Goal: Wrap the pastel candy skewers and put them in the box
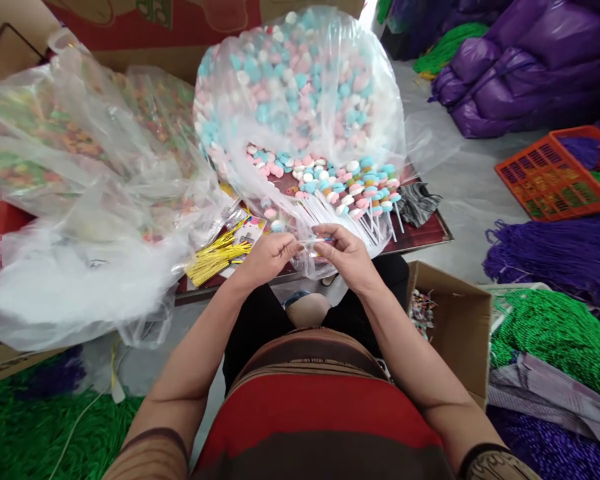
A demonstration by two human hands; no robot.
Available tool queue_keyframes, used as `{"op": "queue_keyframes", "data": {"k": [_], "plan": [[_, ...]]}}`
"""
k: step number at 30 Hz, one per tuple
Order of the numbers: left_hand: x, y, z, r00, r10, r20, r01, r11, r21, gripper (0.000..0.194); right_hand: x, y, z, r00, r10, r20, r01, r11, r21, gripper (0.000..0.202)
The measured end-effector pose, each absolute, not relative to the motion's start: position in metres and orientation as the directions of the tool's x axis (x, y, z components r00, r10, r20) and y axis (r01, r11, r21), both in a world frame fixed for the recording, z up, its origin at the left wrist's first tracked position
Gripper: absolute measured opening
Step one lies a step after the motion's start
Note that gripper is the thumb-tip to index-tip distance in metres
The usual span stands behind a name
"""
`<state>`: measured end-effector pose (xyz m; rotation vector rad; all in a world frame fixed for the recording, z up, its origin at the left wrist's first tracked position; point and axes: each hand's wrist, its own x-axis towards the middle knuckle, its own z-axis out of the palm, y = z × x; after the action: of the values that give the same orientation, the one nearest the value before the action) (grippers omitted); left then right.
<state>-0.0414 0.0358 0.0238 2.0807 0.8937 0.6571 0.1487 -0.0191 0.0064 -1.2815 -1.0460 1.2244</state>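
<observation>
Above the near edge of the table (434, 231), I have left hand (271, 257) and right hand (349, 256) pinching a slim white stick (309, 241); candy-loaded sticks (375, 193) lie toward the right corner, loose candies (307, 175) to their left unthreaded.

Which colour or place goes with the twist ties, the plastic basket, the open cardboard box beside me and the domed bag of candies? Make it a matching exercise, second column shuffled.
Column one
1. Twist ties
2. Plastic basket
3. Open cardboard box
4. Domed bag of candies

Column two
A. Beside the right thigh
B. Pink, blue and white
C. Yellow
D. Orange

Right pairs: 1-C, 2-D, 3-A, 4-B
</observation>
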Motion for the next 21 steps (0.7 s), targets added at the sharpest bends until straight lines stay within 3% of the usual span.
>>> {"op": "queue_keyframes", "data": {"k": [5, 11, 16, 18, 21], "plan": [[-0.034, 0.022, 0.023, 0.553, 0.833, 0.029, 0.381, -0.284, 0.88, 0.044, 0.153, -0.028, 0.002, 0.244, 0.967, -0.067, 0.017, -0.073, -0.997, 0.042], [-0.026, 0.014, 0.012, 0.496, 0.867, 0.036, 0.324, -0.224, 0.919, 0.059, 0.15, -0.031, 0.004, 0.276, 0.961, 0.014, 0.203, -0.044, -0.978, 0.063], [-0.033, 0.016, -0.007, 0.397, 0.918, 0.017, 0.273, -0.136, 0.952, 0.056, 0.177, -0.016, 0.008, 0.246, 0.967, 0.07, 0.349, -0.021, -0.937, 0.056], [-0.037, 0.017, -0.014, 0.346, 0.938, 0.008, 0.24, -0.097, 0.966, 0.05, 0.2, -0.005, 0.009, 0.341, 0.924, 0.174, 0.502, -0.022, -0.865, 0.042], [-0.041, 0.02, -0.018, 0.298, 0.954, -0.019, 0.16, -0.03, 0.987, 0.048, 0.229, 0.01, 0.008, 0.377, 0.887, 0.266, 0.771, -0.141, -0.621, 0.027]]}}
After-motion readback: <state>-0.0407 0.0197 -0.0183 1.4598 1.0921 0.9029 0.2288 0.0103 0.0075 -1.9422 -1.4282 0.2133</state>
